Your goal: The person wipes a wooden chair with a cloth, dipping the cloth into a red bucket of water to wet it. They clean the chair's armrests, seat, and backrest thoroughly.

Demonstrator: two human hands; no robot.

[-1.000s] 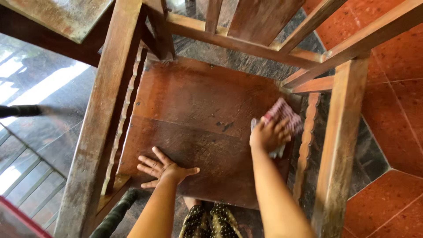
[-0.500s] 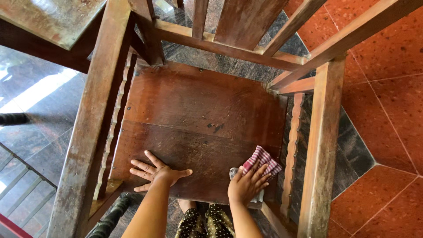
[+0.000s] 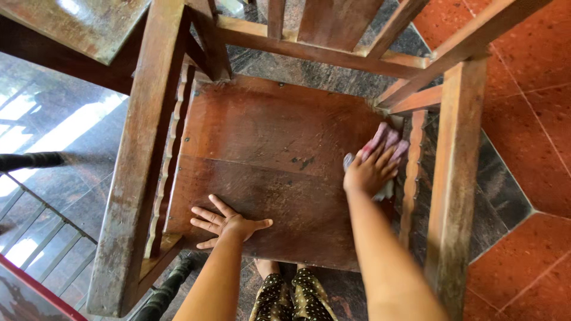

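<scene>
A dark brown wooden armchair seat (image 3: 267, 148) is seen from directly above, framed by the chair's worn wooden armrests (image 3: 140, 148) and back slats. The left hand (image 3: 229, 226) is laid flat on the front left part of the seat, fingers spread, with nothing gripped. The right hand (image 3: 372, 169) is pressed down on a crumpled red-and-white checked cloth (image 3: 386, 138), which is held under the fingers against the seat's right edge, close to the rear right corner and just beside the scalloped wooden side rail (image 3: 410, 178).

The seat boards appear reddish and fairly even in tone across the middle and left. A few small dark specks (image 3: 303, 161) are left near the centre seam. The armrests look grey and dusty, so it is judged that the wiping of the seat is well under way, while the arms and the specks seem not yet dealt with.

Below the seat's front edge, a dark dotted fabric garment (image 3: 291, 297) is visible. Orange-red speckled floor tiles (image 3: 535, 119) lie to the right.
</scene>
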